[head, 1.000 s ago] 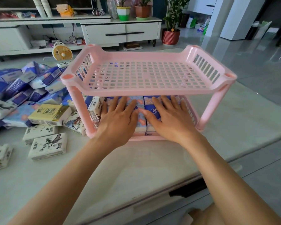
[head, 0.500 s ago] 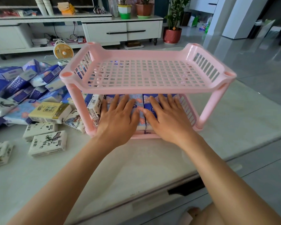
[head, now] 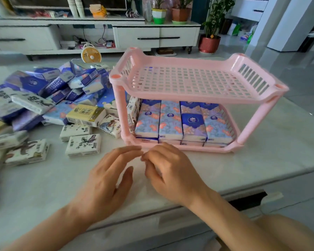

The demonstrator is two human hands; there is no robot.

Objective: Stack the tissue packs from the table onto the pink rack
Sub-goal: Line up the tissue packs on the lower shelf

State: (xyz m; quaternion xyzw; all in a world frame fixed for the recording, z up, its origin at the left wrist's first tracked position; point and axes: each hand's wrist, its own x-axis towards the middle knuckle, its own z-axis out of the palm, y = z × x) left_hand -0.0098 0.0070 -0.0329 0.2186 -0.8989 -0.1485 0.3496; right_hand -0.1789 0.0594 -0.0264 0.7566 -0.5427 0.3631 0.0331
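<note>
A pink two-tier rack (head: 192, 98) stands on the pale table (head: 261, 160). Its lower shelf is packed with blue floral tissue packs (head: 181, 122) stacked in rows; its top shelf holds nothing. A heap of loose tissue packs (head: 53, 98), blue, white and one yellow (head: 85, 115), lies to the left of the rack. My left hand (head: 107, 180) and my right hand (head: 172, 171) hover over the table just in front of the rack, fingertips almost meeting. Both hold nothing, with fingers loosely bent.
White packs with ink drawings (head: 83, 144) lie near my left hand. The table's front edge (head: 170, 211) runs below my wrists. Beyond the table are a small orange fan (head: 91, 55), a white TV cabinet (head: 158, 37) and potted plants (head: 209, 42).
Both hands have drawn back out of the rack's lower shelf, where they were pressing on the packs, and now hang in front of it. My view has shifted to the left.
</note>
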